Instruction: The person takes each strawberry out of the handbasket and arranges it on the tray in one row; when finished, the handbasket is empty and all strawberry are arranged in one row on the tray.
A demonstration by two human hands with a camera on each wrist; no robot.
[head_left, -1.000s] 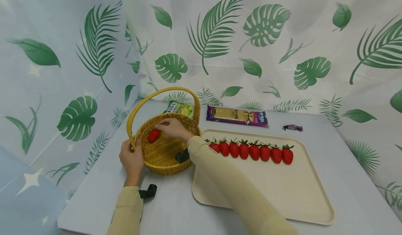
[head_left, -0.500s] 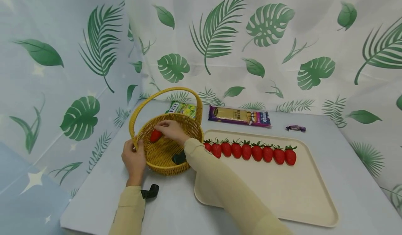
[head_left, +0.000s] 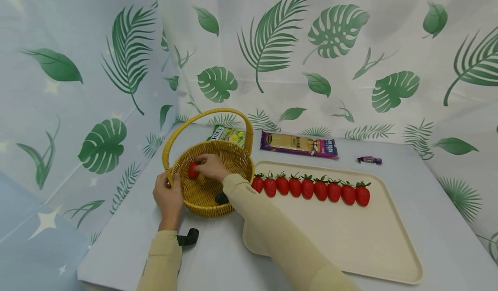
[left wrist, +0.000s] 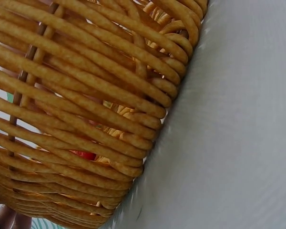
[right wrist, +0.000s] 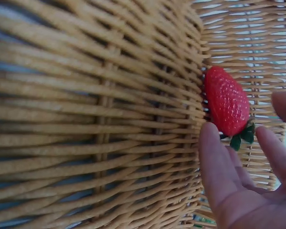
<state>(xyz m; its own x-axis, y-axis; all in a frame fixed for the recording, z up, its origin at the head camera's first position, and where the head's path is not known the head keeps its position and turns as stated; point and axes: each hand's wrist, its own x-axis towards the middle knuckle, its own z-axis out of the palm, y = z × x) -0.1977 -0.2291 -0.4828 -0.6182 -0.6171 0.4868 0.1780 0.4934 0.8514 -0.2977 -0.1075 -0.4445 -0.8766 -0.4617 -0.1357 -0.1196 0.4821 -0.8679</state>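
Note:
In the head view, a yellow wicker basket (head_left: 208,212) with an arched handle stands at the left. My left hand (head_left: 168,198) grips its left rim near the foot of the handle. Inside, a red strawberry (head_left: 193,171) leans against the left inner wall, with my right hand (head_left: 213,167) beside it. The right wrist view shows the strawberry (right wrist: 227,101) lying on the weave, its green leaves close to the right hand's fingertips (right wrist: 209,136). Those fingers are spread and relaxed, and the thumb stands apart from the fruit. Only basket weave (left wrist: 86,86) fills most of the left wrist view.
A beige tray (head_left: 334,239) right of the basket carries a row of several strawberries (head_left: 308,189). Behind lie a purple-and-gold packet (head_left: 298,145), a small purple wrapped candy (head_left: 369,160) and a green-yellow bag (head_left: 229,135) partly behind the basket. Patterned cloth walls close off the back and left.
The right fingers have loosened from the strawberry and shifted slightly to its right. The strawberry now stands more upright against the basket wall. My left hand keeps its hold; the view has shifted slightly.

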